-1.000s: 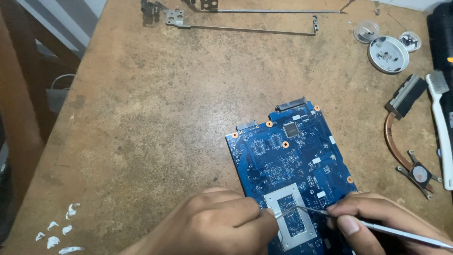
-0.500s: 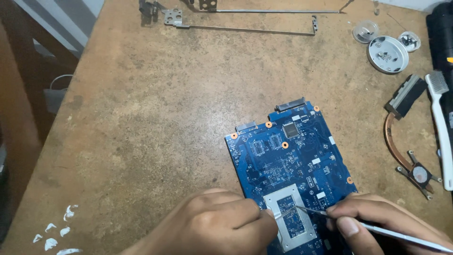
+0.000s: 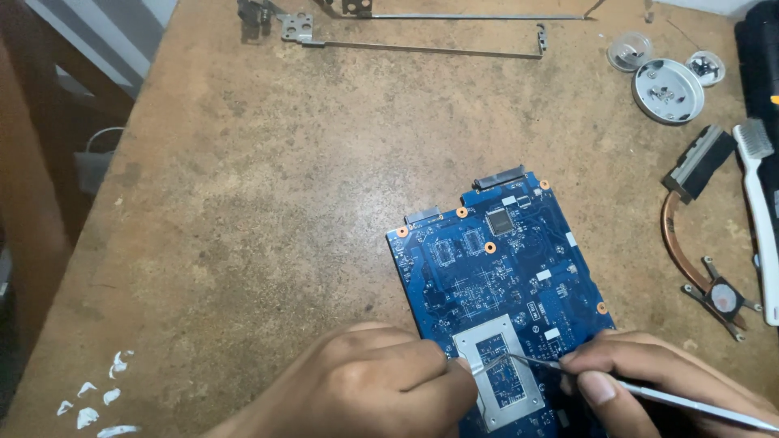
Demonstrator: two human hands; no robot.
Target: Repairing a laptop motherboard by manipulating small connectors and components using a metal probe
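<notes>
A blue circuit board (image 3: 495, 259) lies flat on the brown wooden table (image 3: 284, 186), with a square silver metal frame (image 3: 479, 341) near its front end. My left hand (image 3: 373, 389) rests on the board's near left corner, its fingertips pressed against the frame's left side. My right hand (image 3: 649, 381) grips a thin metal tool (image 3: 690, 401). The tool's fine tip touches the frame's inner area, close to my left fingertips.
A copper heat pipe with bracket (image 3: 698, 259) and a white brush (image 3: 759, 203) lie at the right. Round white dishes (image 3: 667, 89) sit at the back right. Metal hinge rods (image 3: 422, 45) lie along the far edge. White scraps (image 3: 97, 397) dot the near left corner.
</notes>
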